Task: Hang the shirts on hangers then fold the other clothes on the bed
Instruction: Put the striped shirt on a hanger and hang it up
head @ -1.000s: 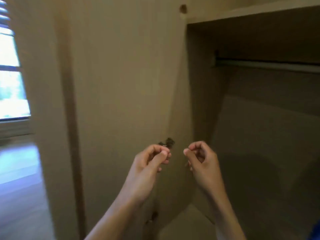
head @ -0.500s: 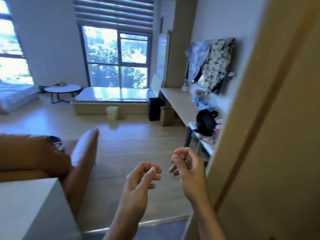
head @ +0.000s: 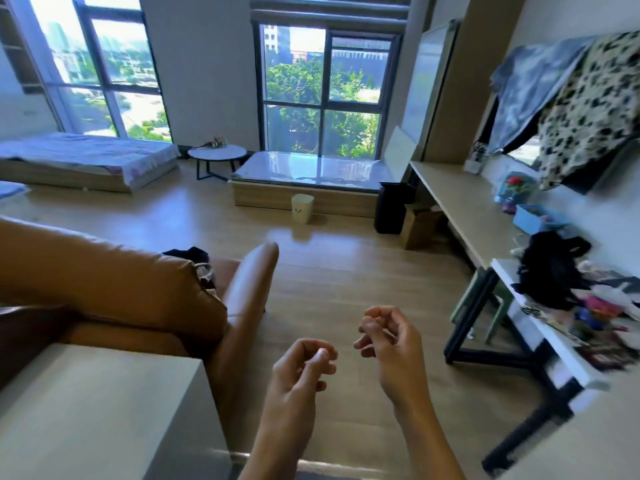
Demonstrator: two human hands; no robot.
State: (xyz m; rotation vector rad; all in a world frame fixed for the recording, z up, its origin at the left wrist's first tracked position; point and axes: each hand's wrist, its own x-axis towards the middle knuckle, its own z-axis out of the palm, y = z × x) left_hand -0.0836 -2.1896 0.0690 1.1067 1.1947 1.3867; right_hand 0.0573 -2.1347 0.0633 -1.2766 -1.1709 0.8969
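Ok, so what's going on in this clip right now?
A person faces the room with both hands raised over the wooden floor. The left hand and right hand have loosely curled fingers and hold nothing; no shirt or hanger is in hand. A dark garment lies on the brown sofa at left, patterned clothes hang at the right, and the bed is at the far left.

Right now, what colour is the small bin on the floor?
The bin is pale yellow; head view.
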